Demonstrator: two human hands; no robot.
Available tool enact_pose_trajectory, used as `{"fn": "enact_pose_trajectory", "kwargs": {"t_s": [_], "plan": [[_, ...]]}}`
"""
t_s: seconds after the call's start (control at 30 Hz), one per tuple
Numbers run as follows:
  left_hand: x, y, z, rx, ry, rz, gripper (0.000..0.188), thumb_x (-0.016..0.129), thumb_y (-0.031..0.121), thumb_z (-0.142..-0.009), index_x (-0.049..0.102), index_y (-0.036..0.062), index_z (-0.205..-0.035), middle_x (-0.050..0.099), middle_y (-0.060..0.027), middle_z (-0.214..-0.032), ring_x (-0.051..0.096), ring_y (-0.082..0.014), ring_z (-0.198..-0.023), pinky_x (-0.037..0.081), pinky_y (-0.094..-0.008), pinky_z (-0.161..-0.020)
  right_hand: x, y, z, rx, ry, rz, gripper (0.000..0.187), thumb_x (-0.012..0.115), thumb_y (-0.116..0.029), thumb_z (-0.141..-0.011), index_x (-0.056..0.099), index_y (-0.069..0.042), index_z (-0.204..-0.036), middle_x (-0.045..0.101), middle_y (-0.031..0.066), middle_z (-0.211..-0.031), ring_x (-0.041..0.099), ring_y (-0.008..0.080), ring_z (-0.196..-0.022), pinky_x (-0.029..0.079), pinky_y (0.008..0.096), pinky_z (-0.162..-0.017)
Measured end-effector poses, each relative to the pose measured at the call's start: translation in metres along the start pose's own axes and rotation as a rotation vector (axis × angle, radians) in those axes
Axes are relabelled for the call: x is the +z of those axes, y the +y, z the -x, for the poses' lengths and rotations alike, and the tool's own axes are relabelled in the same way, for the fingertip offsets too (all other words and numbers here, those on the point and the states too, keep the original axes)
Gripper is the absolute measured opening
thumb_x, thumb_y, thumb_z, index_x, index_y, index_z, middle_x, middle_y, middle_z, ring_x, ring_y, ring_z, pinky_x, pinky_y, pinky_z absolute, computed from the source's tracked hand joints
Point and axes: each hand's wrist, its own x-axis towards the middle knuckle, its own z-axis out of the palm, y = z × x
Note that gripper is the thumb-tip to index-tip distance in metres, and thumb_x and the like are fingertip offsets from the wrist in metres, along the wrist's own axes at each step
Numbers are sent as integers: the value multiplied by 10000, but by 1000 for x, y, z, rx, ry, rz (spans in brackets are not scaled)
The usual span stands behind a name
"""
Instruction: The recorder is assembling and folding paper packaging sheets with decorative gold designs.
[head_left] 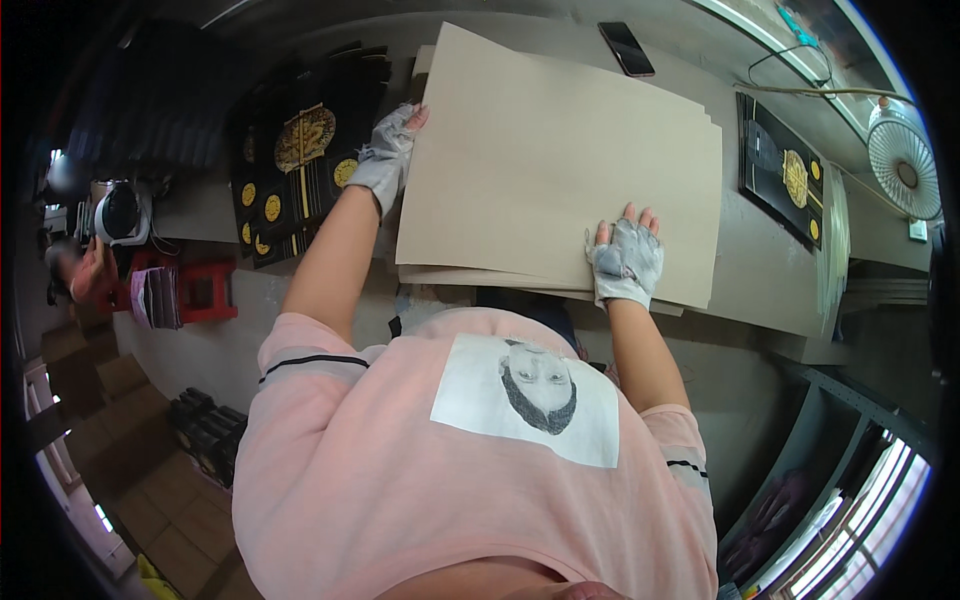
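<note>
A stack of large grey-beige cardboard sheets [560, 165] lies in front of me, its sheets slightly fanned and out of line. My left hand [392, 150], in a worn whitish fingerless glove, grips the left edge of the top sheet; some of its fingers are hidden. Flat on the near right part of that sheet rests my right hand [627, 255], gloved the same way, fingers stretched out and holding nothing.
Black printed sheets with gold patterns [300, 150] lie left of the stack. More black-and-gold pieces [785, 170] are piled at the right. A phone [627, 49] lies beyond the cardboard. A small white fan [905, 172] stands far right; a red stool [207, 290] is at left.
</note>
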Motion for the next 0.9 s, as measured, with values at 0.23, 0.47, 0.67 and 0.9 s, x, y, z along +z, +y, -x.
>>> {"fn": "enact_pose_trajectory", "kwargs": {"t_s": [0.23, 0.47, 0.67, 0.9], "plan": [[91, -8, 7, 364, -50, 63, 626, 518, 423, -1076, 411, 68, -1580, 468, -178, -1585, 425, -266, -1479, 350, -333, -1186, 5, 1, -2, -39, 59, 34, 684, 488, -498, -999, 468, -86, -1545, 391, 262, -1608, 352, 427, -1506, 316, 527, -1199], [161, 28, 32, 697, -80, -641, 610, 487, 393, -1066, 386, 113, -1599, 353, -301, -1609, 330, -446, -1506, 289, -492, -1235, 7, 1, -4, -50, 59, 48, 686, 486, -495, -1006, 455, -77, -1550, 405, 265, -1598, 359, 432, -1501, 317, 523, -1200], [177, 37, 50, 440, -162, -1010, 718, 464, 503, -1016, 244, 262, -1656, 140, -158, -1734, 162, -370, -1593, 146, -507, -1284, 0, 3, -16, -103, 152, -155, 545, 586, -444, -978, 645, -75, -1374, 603, 238, -1421, 546, 379, -1345, 420, 429, -1122], [193, 35, 54, 379, -142, -1146, 697, 334, 587, -1030, 292, 251, -1640, 193, -147, -1725, 182, -382, -1587, 146, -527, -1274, -31, -41, -45, -184, -564, -638, 563, 670, -482, -966, 670, -65, -1343, 706, 148, -1304, 649, 304, -1211, 463, 372, -1041]]}}
